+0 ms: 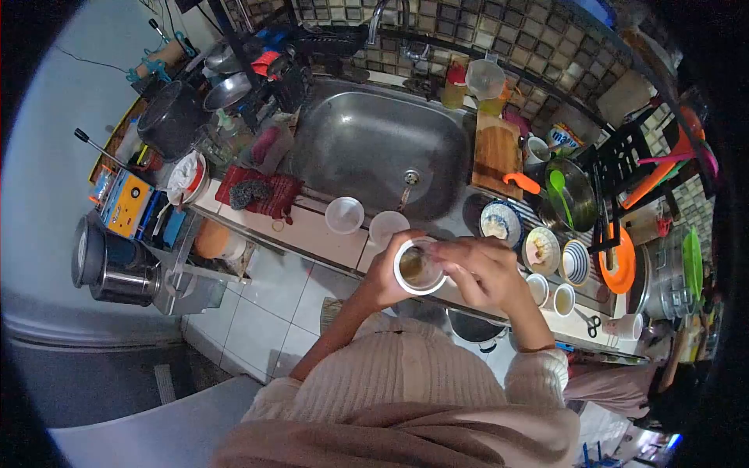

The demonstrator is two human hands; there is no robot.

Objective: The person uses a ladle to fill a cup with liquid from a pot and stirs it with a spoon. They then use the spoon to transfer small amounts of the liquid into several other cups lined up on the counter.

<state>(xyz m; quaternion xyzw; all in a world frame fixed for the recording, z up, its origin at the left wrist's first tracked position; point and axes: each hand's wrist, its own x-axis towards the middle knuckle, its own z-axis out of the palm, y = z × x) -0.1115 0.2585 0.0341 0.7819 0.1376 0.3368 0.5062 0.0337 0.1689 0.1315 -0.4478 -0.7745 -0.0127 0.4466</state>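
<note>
My left hand [381,274] is wrapped round a white cup [422,289] in front of my body, its opening facing up toward me. Inside shows some brownish content, blurred and partly covered. The fingers of my right hand [482,271] are pinched together at the cup's right rim and reach over its opening; whatever is between them is hidden. Just beyond the cup, two whitish plastic cups [344,215] stand on the counter edge before the sink. To the right of my right hand are two more white cups [563,299], one with yellowish liquid.
A steel sink [374,148] lies ahead, with a wooden cutting board [497,152] at its right. Soiled bowls [541,250], an orange plate [618,261] and scissors [593,324] crowd the right counter. A red cloth [257,191] lies at left; a pot [476,327] sits below the counter.
</note>
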